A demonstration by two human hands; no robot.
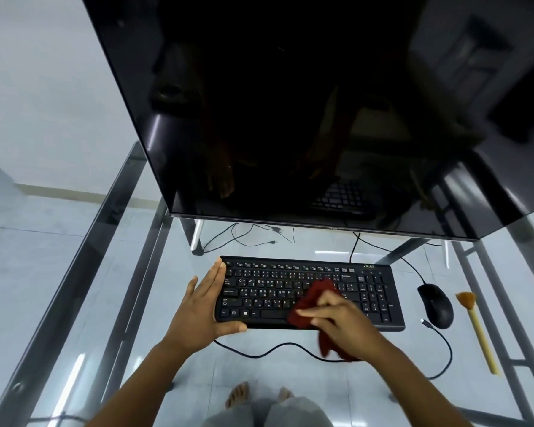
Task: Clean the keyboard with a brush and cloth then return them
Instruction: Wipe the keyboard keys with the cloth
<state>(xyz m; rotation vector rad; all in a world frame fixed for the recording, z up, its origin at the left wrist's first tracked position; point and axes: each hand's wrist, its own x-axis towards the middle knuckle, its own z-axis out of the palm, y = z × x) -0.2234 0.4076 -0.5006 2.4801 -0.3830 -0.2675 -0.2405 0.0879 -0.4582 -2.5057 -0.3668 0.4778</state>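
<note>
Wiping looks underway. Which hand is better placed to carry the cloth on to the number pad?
Right. The right hand grips the red cloth over the middle of the keyboard, near the number pad; the left hand braces the far left end.

Big black monitor (pixel 290 103), screen off, glossy, tilted toward the camera, standing on a glass table (pixel 84 272) with a grey metal frame. One silver monitor leg (pixel 197 237) visible at left. Black mouse (pixel 436 306) on the glass at right, with a loose black cable (pixel 446 349) looping just beside it. More thin black cables (pixel 238 238) below the monitor's lower edge. Pale tiled floor (pixel 43 241) seen through the glass. White wall (pixel 43 87) at left.
</note>
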